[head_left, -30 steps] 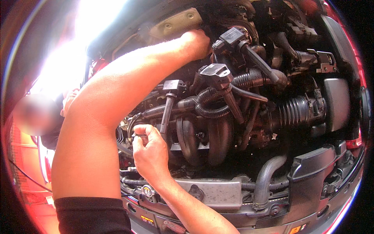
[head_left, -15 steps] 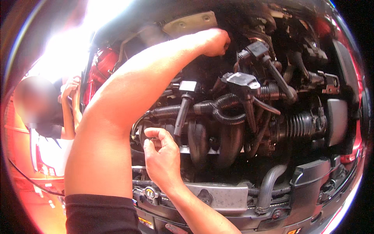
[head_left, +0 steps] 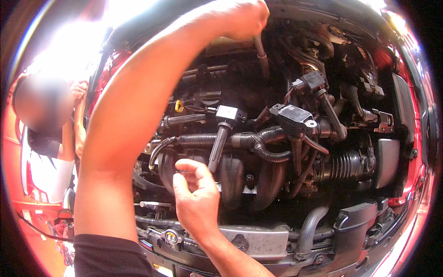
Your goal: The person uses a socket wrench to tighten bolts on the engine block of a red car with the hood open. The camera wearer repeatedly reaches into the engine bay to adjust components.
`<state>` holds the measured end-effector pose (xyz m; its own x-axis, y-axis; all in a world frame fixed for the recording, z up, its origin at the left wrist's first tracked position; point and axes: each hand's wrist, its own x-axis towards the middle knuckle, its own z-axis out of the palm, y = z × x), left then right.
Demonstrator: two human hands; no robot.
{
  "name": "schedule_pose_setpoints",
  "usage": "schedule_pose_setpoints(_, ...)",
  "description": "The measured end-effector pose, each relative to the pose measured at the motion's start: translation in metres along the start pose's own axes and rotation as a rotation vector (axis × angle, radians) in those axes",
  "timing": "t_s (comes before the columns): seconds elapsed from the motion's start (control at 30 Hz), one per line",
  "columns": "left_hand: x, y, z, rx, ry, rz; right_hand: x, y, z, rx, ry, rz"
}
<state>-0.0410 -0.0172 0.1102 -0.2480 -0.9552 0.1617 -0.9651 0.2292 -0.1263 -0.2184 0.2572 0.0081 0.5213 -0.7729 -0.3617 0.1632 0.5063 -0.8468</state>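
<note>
My left hand (head_left: 247, 21) is closed at the top of the view, and a long dark socket extension bar (head_left: 261, 54) hangs down from it over the far side of the engine. The bar is blurred, and its lower end is hard to make out. My right hand (head_left: 198, 194) hovers over the near side of the intake pipes (head_left: 233, 177), its fingers curled and its thumb bent toward the index finger. What lies inside those fingers is hidden. Just beyond it, an ignition coil (head_left: 220, 143) lies across the ribbed hose; another coil (head_left: 295, 117) rests to its right.
A third ignition coil (head_left: 318, 90) lies farther back on the right. A yellow dipstick ring (head_left: 179, 106) stands beyond the hoses. The radiator cap (head_left: 171, 237) and grey hose (head_left: 313, 231) are at the front. Another person (head_left: 50, 143) stands at the left.
My left hand has risen and the socket extension bar now shows below it. The right hand has barely moved. The head view has shifted slightly, showing more of the engine's far side.
</note>
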Motion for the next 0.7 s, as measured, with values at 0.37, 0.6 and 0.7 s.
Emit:
schedule_pose_setpoints(0.37, -0.131, 0.084, -0.114, -0.767, -0.284, 0.098, 0.017, -0.010, -0.024, 0.026, 0.241, -0.384)
schedule_pose_setpoints(0.6, -0.138, -0.036, 0.074, -0.548, -0.148, -0.669, 0.004, -0.019, -0.005, 0.067, 0.184, -0.173)
schedule_pose_setpoints(0.7, -0.148, -0.039, 0.143, -0.526, -0.387, -0.736, 0.003, -0.015, -0.006, 0.038, 0.172, -0.140)
